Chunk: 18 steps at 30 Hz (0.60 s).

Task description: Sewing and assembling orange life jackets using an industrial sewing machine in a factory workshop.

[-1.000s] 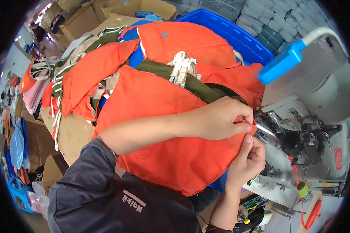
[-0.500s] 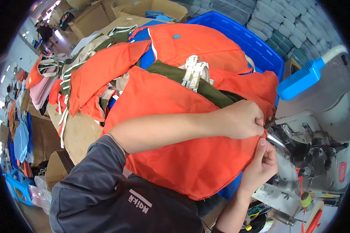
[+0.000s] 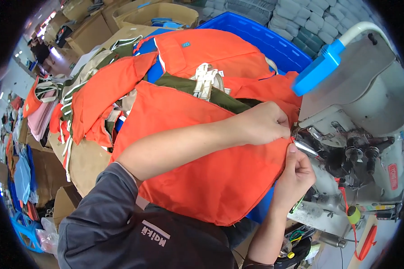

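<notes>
A large orange fabric panel (image 3: 220,175) hangs over my lap and runs up to the sewing machine (image 3: 368,105) on the right. My left hand (image 3: 265,123) is closed on the panel's edge, with its forearm lying across the cloth. Just below it, my right hand (image 3: 296,172) pinches the same edge between thumb and forefinger. Both hands are right beside a shiny metal attachment (image 3: 307,150) on the machine. Behind my left hand lies dark green fabric (image 3: 222,99) with cream webbing straps (image 3: 206,83) on top.
More orange pieces (image 3: 215,49) are heaped at the back, before a blue crate (image 3: 278,40). A blue lamp (image 3: 318,69) hangs above the machine. Red tape (image 3: 345,201) trails down at the right. Cardboard boxes (image 3: 161,15) stand far left, and a person (image 3: 40,50) is in the distance.
The whole view has shifted, so the machine and cloth appear farther left and slightly higher. Both hands keep their hold on the panel's edge beside the metal attachment.
</notes>
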Tool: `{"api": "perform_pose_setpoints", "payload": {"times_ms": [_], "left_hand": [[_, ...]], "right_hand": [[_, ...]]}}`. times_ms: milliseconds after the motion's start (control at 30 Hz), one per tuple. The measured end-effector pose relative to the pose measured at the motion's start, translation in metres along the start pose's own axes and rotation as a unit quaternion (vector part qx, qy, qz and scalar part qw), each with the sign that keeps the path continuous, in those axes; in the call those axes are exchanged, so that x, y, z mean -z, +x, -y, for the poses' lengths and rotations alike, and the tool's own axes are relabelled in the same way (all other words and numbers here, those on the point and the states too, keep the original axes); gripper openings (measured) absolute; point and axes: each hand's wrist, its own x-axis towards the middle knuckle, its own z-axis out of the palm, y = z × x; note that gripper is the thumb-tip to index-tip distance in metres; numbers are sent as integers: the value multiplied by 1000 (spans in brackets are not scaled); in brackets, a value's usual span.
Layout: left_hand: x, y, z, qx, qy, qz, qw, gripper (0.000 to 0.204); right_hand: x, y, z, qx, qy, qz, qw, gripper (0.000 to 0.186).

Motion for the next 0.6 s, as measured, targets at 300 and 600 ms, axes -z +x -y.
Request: {"api": "perform_pose_setpoints", "payload": {"times_ms": [300, 600], "left_hand": [[1, 1, 5, -5, -20, -6, 1000, 18], [4, 5, 2, -5, -2, 9, 1000, 20]], "right_hand": [[22, 0, 3, -20, -100, 75, 992, 19], [195, 36, 106, 324, -443, -398, 735, 50]]}}
